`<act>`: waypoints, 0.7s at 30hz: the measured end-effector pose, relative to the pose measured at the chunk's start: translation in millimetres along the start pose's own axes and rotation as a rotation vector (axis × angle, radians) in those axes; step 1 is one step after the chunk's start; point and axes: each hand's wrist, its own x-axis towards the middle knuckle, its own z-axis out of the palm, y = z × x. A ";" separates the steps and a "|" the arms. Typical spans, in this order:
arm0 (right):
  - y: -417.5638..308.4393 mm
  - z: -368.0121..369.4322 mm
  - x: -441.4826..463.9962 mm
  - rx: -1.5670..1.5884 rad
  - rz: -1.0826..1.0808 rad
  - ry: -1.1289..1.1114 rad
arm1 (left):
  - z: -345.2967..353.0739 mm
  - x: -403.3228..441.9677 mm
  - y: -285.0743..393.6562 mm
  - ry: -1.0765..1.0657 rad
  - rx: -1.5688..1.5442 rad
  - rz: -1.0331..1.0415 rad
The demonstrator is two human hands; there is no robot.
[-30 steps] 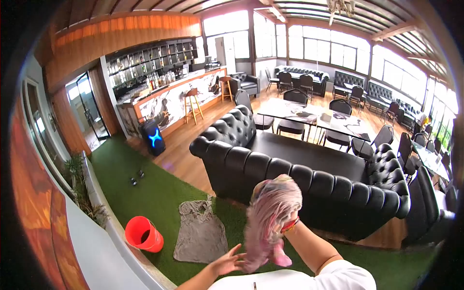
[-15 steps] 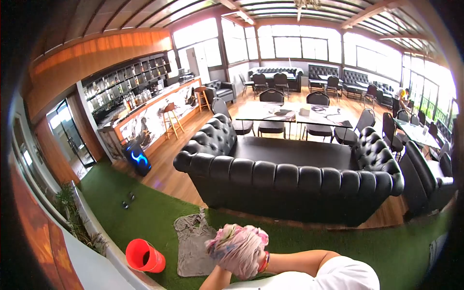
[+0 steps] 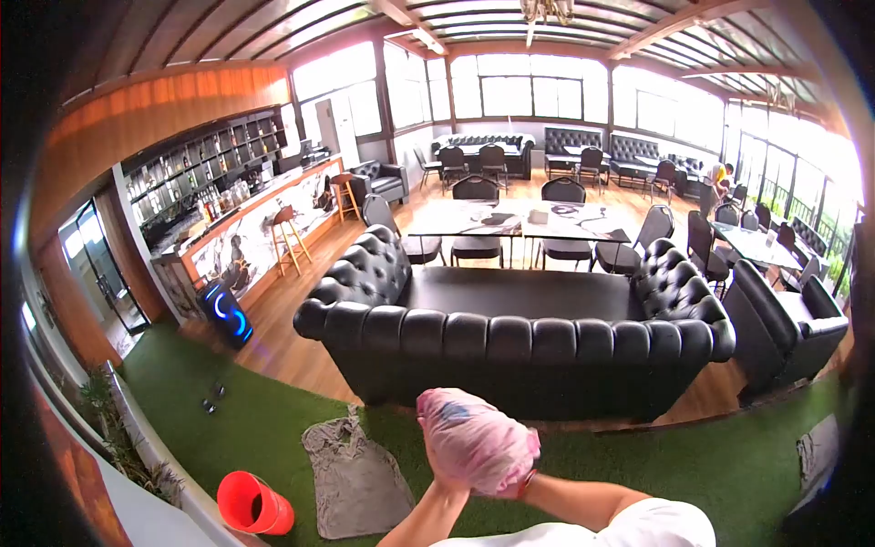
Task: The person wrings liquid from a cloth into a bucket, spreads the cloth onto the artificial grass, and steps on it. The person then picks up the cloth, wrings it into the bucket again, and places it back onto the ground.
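Observation:
A bunched pink and white cloth (image 3: 476, 441) with a bluish patch is held up in front of me, between both hands. My left hand (image 3: 445, 471) grips it from the lower left; its thumb side shows along the cloth's edge. My right hand (image 3: 525, 485) is at the cloth's lower right, mostly covered by the fabric, with a red band at the wrist. Most fingers of both hands are hidden. Below and to the left, a grey rag (image 3: 357, 480) lies spread on the green turf.
A red bucket (image 3: 255, 504) stands on the turf (image 3: 182, 401) at lower left, beside a planter ledge (image 3: 150, 438). A black tufted sofa (image 3: 510, 356) stands ahead, with tables (image 3: 465, 217) and chairs beyond. A person (image 3: 720, 178) is far right.
The cloth has turned and been gathered into a tighter, smoother bundle, and the hands rose slightly. The camera view has swung a little to the right.

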 end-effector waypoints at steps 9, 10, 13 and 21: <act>-22.1 67.5 6.4 -0.051 -0.127 -0.117 | -50.3 -10.7 -8.8 0.049 0.347 -0.279; -32.8 82.2 -1.3 -0.081 -0.216 -0.144 | -56.1 -16.0 -3.6 0.075 0.334 -0.296; -55.6 131.3 -25.6 -0.135 -0.384 -0.211 | -77.5 -47.0 0.8 0.170 0.248 -0.369; -6.3 80.5 1.2 -0.225 -0.047 0.034 | -66.2 -57.6 -2.2 0.046 -0.012 -0.013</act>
